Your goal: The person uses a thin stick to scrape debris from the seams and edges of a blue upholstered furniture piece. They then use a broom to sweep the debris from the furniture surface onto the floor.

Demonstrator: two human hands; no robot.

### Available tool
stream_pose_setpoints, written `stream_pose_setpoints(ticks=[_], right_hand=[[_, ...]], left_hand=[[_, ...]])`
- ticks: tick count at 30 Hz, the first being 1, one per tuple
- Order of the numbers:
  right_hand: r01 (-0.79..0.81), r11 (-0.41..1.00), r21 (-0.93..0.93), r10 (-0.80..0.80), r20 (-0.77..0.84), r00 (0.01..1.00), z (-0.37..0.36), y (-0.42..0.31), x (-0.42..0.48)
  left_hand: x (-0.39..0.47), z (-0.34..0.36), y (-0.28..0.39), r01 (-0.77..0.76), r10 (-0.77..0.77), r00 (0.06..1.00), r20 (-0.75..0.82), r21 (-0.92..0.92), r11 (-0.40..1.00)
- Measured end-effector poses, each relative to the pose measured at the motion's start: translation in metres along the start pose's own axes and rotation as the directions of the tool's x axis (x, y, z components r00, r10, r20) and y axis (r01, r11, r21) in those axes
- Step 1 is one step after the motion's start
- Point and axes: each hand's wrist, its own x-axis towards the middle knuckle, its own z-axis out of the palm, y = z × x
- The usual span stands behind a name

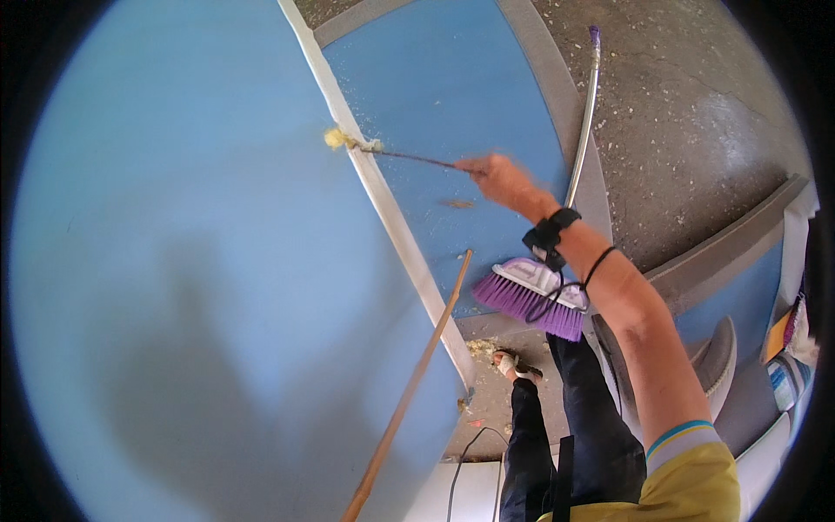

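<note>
My right hand (499, 179), slightly blurred, reaches in from the lower right. Its fingers are closed around one end of a thin dark rod (417, 157). The rod's far end meets a white edge strip (388, 199), where a tuft of yellow fibrous material (336, 138) sticks out over a large light blue surface (196, 196). My left hand is out of view. A long wooden stick (417, 368) slants up from the bottom, crossing the white strip. Below my right wrist lies a purple-bristled broom head (531, 290).
A blue panel with a grey border (450, 85), sprinkled with bits, lies beyond the strip. A metal broom handle (587, 117) extends across its border onto the littered concrete floor (691, 98). Another grey-edged blue piece (737, 287) is at right; a dark cable (456, 470) is near my feet.
</note>
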Motion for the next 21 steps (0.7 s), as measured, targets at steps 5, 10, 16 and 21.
stream_pose_setpoints(ticks=[5, 10, 16, 21], right_hand=[[-0.689, 0.388, 0.612, 0.454, 0.524, 0.721, 0.023, -0.060, -0.052], [-0.623, 0.130, 0.771, 0.553, 0.465, 0.691, 0.052, -0.075, -0.081], [-0.370, 0.453, 0.811, 0.713, -0.080, 0.697, 0.032, -0.071, -0.070], [-0.503, 0.624, 0.598, 0.556, 0.112, 0.824, 0.041, -0.052, -0.089]], left_hand=[[0.008, -0.001, 0.000, 0.074, -0.066, 0.990, 0.124, -0.063, 0.995], [0.009, -0.003, 0.004, 0.055, -0.049, 0.998, 0.033, -0.231, 0.971], [0.008, -0.010, -0.001, 0.091, -0.083, 0.995, 0.061, -0.141, 0.986], [0.001, -0.009, 0.002, 0.065, -0.058, 0.996, 0.074, -0.095, 0.993]])
